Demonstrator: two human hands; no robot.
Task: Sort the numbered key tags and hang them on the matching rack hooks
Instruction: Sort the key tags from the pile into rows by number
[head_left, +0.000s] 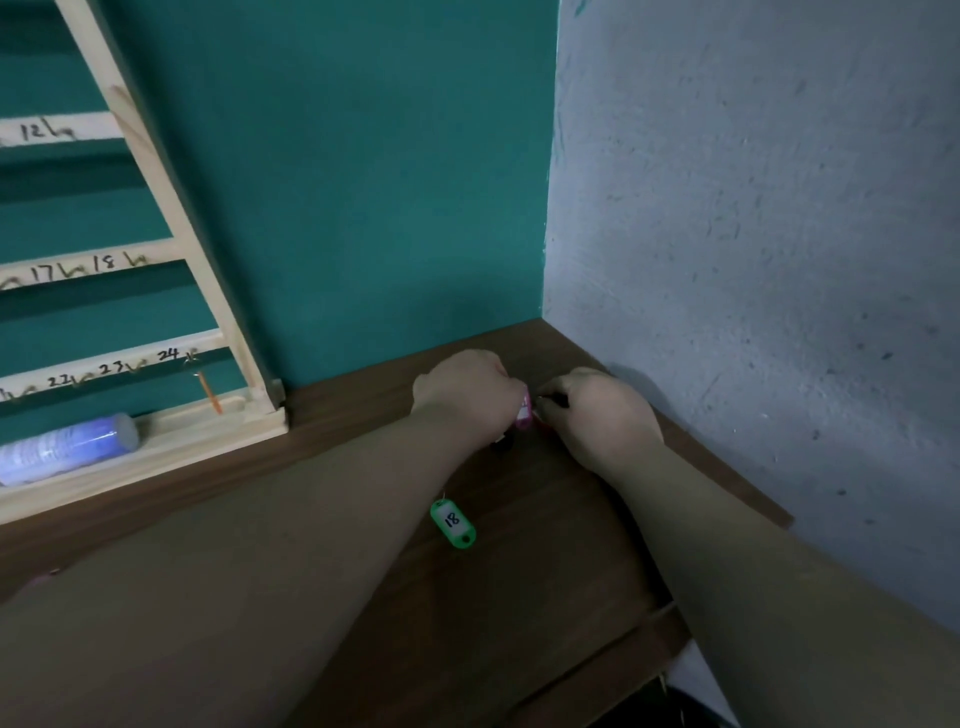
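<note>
A pink key tag (524, 413) is pinched between my left hand (465, 392) and my right hand (600, 410) near the far right corner of the brown table (519, 597); its number is hidden. A green key tag (453, 522) marked 18 lies flat on the table nearer to me, between my forearms. The wooden key rack (171, 228) leans against the teal wall at the left, with hooks labelled 12, 17, 18, 22, 23 and 24. An orange tag (209, 393) hangs under hook 24. Something small and dark (501, 444) lies below my left hand.
A clear blue-tinted plastic cylinder (67, 449) lies on the rack's bottom ledge. A rough grey wall (753, 260) borders the table on the right and meets the teal wall (363, 182) at the corner.
</note>
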